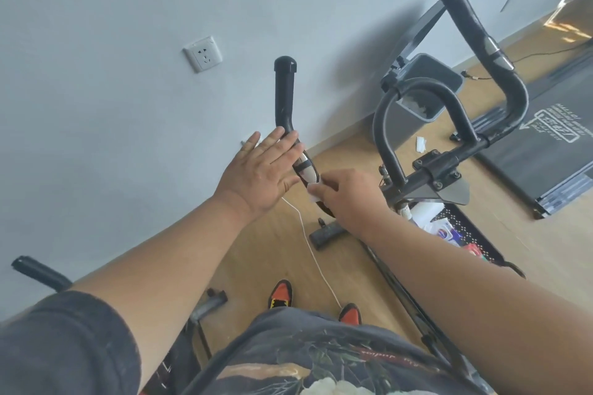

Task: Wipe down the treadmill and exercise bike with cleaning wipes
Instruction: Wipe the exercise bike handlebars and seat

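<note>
A small white wipe [313,190] sits pinched in the right hand [348,194], pressed against the lower part of the exercise bike's left handlebar [285,96], just below its silver sensor plate [306,170]. The right hand's fingers curl round the wipe, knuckles toward the camera. The left hand [261,170] lies flat and spread, fingers straight, against the same bar just above the plate, gripping nothing. The bar's black foam grip rises past the fingertips toward the grey wall. The bike's centre loop [417,86] and right handlebar [481,29] stand to the right, well apart from both hands. Behind them, the treadmill [545,151] lies on the wooden floor. A white cord [308,240] runs down from under the left hand toward 2 orange shoes [280,293]. A wall socket [202,54] is at upper left.
</note>
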